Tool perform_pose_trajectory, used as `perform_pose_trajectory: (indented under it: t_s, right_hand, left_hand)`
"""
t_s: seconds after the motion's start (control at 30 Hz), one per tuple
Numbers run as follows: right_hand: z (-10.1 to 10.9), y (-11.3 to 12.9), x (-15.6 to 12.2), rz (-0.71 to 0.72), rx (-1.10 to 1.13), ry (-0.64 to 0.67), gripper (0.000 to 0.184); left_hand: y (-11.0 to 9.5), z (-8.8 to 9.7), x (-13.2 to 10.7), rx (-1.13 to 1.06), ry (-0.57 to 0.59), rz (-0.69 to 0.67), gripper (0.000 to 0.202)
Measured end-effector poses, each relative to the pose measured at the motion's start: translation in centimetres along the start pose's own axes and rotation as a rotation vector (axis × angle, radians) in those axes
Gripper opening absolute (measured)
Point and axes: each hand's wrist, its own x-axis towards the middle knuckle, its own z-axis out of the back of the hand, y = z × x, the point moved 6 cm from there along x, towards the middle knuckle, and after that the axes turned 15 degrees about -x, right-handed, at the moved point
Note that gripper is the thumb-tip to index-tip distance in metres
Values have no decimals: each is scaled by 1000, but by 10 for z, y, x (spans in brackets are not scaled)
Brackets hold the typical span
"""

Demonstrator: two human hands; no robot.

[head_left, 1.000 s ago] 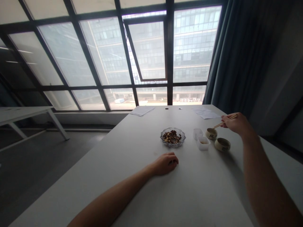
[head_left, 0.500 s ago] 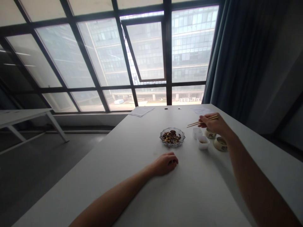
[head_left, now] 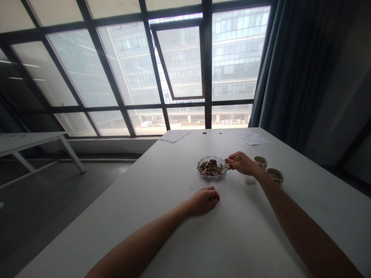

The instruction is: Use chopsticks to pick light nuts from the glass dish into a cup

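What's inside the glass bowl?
The glass bowl holds a heap of brown and pale pieces; chopsticks in the right hand extend in. Whatever lies beneath the heap is hidden.

Of the 2 bare arms (head_left: pixel 290 208), the right arm (head_left: pixel 304 224) reaches farther, the right hand (head_left: pixel 241 163) gripping with bent fingers (head_left: pixel 229 161); the left arm (head_left: pixel 145 239) slants inward, the left hand (head_left: pixel 203 200) loosely curled.

Smooth, bare left forearm (head_left: pixel 150 243) down at 7 o'clock, matching bare right forearm (head_left: pixel 298 231) over at 4, both pretty slim and tapering to the wrist. Left hand (head_left: pixel 203 200) and right hand (head_left: pixel 242 163) are just as bare, nails too small to make out tbh.
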Motion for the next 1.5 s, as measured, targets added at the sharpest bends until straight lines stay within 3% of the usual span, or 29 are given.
perform_pose_trajectory:
  t_s: [0.6, 0.87, 1.23, 1.5]
  right_hand:
    - [-3, 0, 1, -29, 10, -56, 44]
    - [12, -8, 2, -48, 56, -105, 44]
    - [-1, -5, 3, -56, 56, -19, 43]
    - [1, -3, 1, -99, 113, -43, 42]
  left_hand:
    - [-1, 1, 1, -2, 9, 14, 19]
    - [-2, 1, 2, -6, 1, -1, 18]
    - [0, 1, 2, -2, 8, 21, 19]
    - [-4, 2, 2, -14, 11, 12, 19]
